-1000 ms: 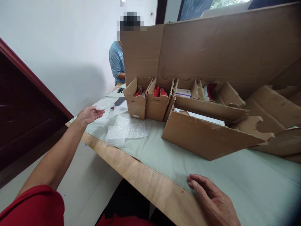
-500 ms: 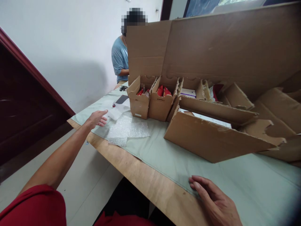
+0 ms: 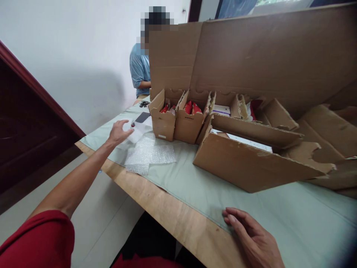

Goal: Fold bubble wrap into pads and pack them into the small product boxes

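My left hand (image 3: 119, 132) reaches out over the far left of the table, fingers spread, at the edge of a small white bubble-wrap pouch (image 3: 136, 133). A larger sheet of bubble wrap (image 3: 149, 153) lies just beside it on the pale green cloth (image 3: 192, 186). My right hand (image 3: 252, 238) rests flat on the cloth near the table's front edge, fingers stretched out, holding nothing. Small cardboard boxes (image 3: 163, 123) with red items inside stand behind the bubble wrap.
A big torn cardboard carton (image 3: 251, 163) with raised flaps fills the middle and right of the table. A dark phone (image 3: 142, 117) lies at the far left. A person in a blue shirt (image 3: 139, 70) sits behind the flap. Dark wooden furniture (image 3: 28, 123) stands left.
My left hand has moved forward and right, from above the table's corner to the white pouch. The right hand has stayed where it was.
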